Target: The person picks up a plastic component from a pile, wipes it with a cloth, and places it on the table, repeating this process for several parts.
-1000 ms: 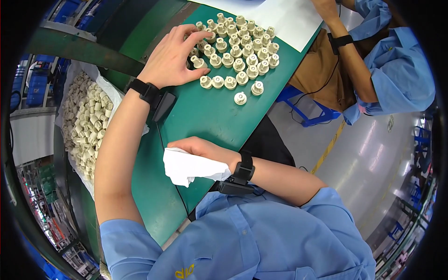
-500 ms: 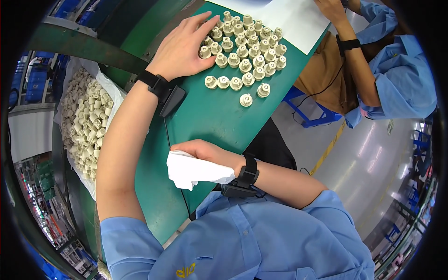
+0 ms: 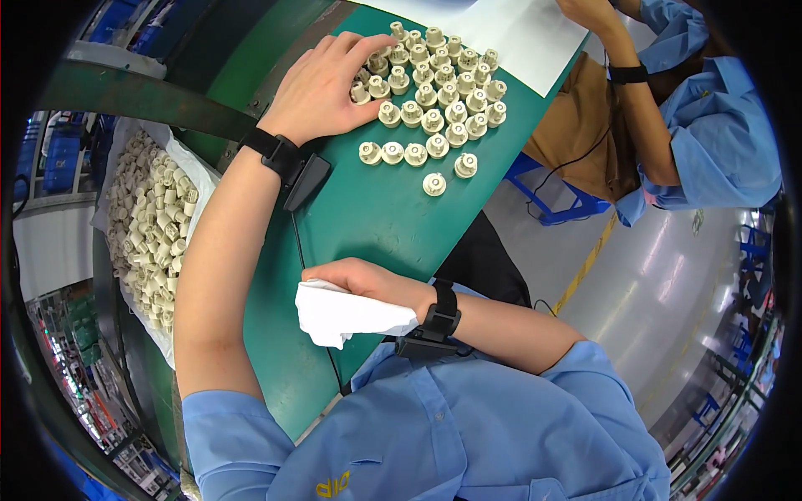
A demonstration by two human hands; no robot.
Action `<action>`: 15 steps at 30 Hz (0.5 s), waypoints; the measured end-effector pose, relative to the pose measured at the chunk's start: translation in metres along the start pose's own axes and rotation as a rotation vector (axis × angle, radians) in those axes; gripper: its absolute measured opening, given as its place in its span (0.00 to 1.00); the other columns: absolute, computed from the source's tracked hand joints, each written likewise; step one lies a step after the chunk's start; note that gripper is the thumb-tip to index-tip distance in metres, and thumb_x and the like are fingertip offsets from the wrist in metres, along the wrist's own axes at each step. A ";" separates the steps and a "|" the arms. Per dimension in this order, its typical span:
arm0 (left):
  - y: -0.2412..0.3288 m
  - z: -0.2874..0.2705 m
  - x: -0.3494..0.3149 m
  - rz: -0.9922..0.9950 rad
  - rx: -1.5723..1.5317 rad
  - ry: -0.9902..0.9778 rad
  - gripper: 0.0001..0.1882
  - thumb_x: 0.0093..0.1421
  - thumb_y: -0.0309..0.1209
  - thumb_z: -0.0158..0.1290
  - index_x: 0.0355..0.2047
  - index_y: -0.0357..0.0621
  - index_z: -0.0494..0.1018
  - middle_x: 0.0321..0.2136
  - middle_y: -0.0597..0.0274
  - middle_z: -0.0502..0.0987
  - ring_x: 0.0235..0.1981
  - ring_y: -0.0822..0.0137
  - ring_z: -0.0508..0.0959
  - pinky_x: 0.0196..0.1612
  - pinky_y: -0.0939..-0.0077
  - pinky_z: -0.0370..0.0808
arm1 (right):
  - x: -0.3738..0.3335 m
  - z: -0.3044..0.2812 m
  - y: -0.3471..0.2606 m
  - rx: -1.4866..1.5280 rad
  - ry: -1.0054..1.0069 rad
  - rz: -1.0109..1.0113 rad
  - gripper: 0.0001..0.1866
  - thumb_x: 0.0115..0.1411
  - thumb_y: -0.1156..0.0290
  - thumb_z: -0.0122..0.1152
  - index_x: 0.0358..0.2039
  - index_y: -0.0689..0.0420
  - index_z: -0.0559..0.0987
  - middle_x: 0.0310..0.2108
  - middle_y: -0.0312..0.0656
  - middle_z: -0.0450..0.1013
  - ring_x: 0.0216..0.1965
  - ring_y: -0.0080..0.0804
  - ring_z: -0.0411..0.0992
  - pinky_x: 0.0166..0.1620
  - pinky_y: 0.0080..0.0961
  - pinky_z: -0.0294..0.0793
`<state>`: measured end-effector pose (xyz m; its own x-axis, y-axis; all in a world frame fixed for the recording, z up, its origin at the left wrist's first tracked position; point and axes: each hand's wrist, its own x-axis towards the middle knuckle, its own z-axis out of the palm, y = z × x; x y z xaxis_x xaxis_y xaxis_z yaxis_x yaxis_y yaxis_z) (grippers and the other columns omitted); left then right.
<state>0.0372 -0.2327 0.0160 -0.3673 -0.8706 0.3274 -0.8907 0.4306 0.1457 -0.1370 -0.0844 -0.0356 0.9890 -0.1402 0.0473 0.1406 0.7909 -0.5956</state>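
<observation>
Many cream plastic fittings (image 3: 449, 93), each with a round flange and a stubby top, stand grouped on the far part of the green table (image 3: 368, 209). My left hand (image 3: 322, 92) curves along the group's left side, thumb and forefinger apart, fingertips against the outer pieces. Some fittings beside the palm are partly covered by it. Nothing appears gripped in that hand. Close to my body, my right hand (image 3: 368, 280) is closed on a white cloth (image 3: 347, 316), which hangs over its fingers and toward the wrist.
At the left, an open white bag (image 3: 205, 179) holds a heap of similar cream fittings (image 3: 159, 225). A green metal bar (image 3: 142, 96) crosses above it. White paper (image 3: 526, 46) covers the table's far end. Another person's arm (image 3: 643, 108) and a blue stool (image 3: 568, 209) are at the right.
My left fingers have curled a little and sit slightly closer around the fittings. The whole picture has shifted slightly. My right hand still holds the cloth in nearly the same place.
</observation>
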 end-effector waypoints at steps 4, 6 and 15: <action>-0.001 0.000 0.002 -0.039 -0.005 -0.016 0.40 0.49 0.42 0.63 0.62 0.57 0.64 0.45 0.60 0.74 0.48 0.56 0.75 0.49 0.62 0.74 | -0.002 0.006 -0.008 -0.005 0.001 0.020 0.07 0.65 0.68 0.61 0.35 0.57 0.75 0.29 0.29 0.70 0.33 0.13 0.66 0.36 0.17 0.69; -0.002 0.000 0.005 -0.044 0.022 -0.019 0.40 0.49 0.43 0.64 0.62 0.56 0.63 0.45 0.60 0.75 0.48 0.56 0.75 0.49 0.62 0.74 | -0.004 0.006 -0.010 0.010 0.010 0.042 0.07 0.65 0.68 0.61 0.35 0.57 0.75 0.29 0.29 0.70 0.33 0.12 0.67 0.36 0.17 0.69; -0.004 0.005 0.007 -0.067 -0.032 0.002 0.35 0.50 0.44 0.64 0.57 0.53 0.67 0.45 0.62 0.76 0.48 0.57 0.75 0.50 0.61 0.74 | -0.004 0.002 -0.006 -0.112 -0.050 -0.025 0.07 0.70 0.70 0.52 0.43 0.57 0.76 0.32 0.26 0.72 0.33 0.10 0.69 0.34 0.13 0.70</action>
<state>0.0370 -0.2413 0.0130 -0.3067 -0.8972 0.3177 -0.9041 0.3790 0.1975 -0.1415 -0.0875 -0.0309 0.9867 -0.1267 0.1017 0.1619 0.7154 -0.6797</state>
